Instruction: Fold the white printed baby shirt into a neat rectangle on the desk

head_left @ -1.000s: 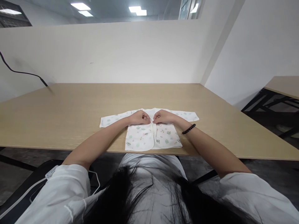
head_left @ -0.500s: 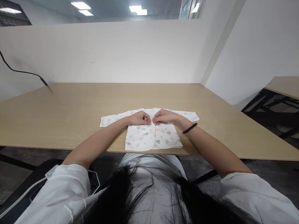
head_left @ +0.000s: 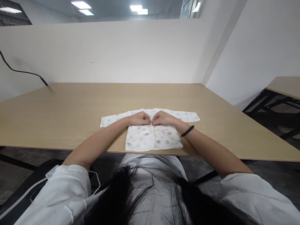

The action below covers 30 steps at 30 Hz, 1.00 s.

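A small white baby shirt [head_left: 140, 139] with a green and pink print lies flat on the table, sleeves spread to both sides and its front opening running down the middle. My left hand [head_left: 140, 118] rests on the chest of the shirt, fingers pinched on the cloth beside the front opening. Facing it, my right hand [head_left: 161, 118] is pinched on the other front edge, fingertips almost touching the left ones. Whatever fastening lies between the fingertips is too small and covered to make out. A dark bead bracelet [head_left: 187, 131] circles my right wrist.
The wooden table [head_left: 70, 103] ends against a white partition [head_left: 131, 53] at the back. A black cable [head_left: 28, 73] comes down at the left rear. Another table [head_left: 286, 86] stands at the right. A white cable [head_left: 23, 197] runs beside my left sleeve.
My right hand has shifted slightly left, drawing its front edge of the shirt closer to my left hand. The left hand has hardly moved.
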{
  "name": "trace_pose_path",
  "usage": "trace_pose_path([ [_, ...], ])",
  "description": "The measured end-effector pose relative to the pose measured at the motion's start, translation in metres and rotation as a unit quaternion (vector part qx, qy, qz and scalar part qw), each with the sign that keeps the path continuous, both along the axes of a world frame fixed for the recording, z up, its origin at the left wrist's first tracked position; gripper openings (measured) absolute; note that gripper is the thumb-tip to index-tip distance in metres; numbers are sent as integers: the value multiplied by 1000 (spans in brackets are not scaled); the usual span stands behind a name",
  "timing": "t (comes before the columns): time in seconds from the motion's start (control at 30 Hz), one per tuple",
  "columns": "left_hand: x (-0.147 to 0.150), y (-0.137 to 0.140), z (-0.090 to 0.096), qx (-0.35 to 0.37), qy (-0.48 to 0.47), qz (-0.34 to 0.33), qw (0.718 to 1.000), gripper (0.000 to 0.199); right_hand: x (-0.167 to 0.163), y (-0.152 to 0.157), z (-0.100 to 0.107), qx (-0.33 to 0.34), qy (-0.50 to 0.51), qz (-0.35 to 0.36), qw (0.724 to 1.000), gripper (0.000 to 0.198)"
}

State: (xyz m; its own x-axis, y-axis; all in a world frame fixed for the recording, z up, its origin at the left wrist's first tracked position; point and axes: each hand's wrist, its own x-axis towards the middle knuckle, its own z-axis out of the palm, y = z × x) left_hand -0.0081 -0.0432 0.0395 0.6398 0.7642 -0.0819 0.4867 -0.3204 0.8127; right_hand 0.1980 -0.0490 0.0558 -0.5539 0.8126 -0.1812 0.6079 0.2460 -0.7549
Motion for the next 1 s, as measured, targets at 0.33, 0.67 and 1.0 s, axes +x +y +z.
trace_pose_path([
  [0.33,-2,0,2,4,-2,-9,1000,32,2,6,0,-49,-7,-1,999,13],
  [0.67,-6,5,-2,32,3,-15,999,32,6,-5,9,10,-73,94,993,51],
  [1.0,-6,-11,10,-41,-18,-124,991,33,4,-17,22,-92,-109,160,977,22],
])
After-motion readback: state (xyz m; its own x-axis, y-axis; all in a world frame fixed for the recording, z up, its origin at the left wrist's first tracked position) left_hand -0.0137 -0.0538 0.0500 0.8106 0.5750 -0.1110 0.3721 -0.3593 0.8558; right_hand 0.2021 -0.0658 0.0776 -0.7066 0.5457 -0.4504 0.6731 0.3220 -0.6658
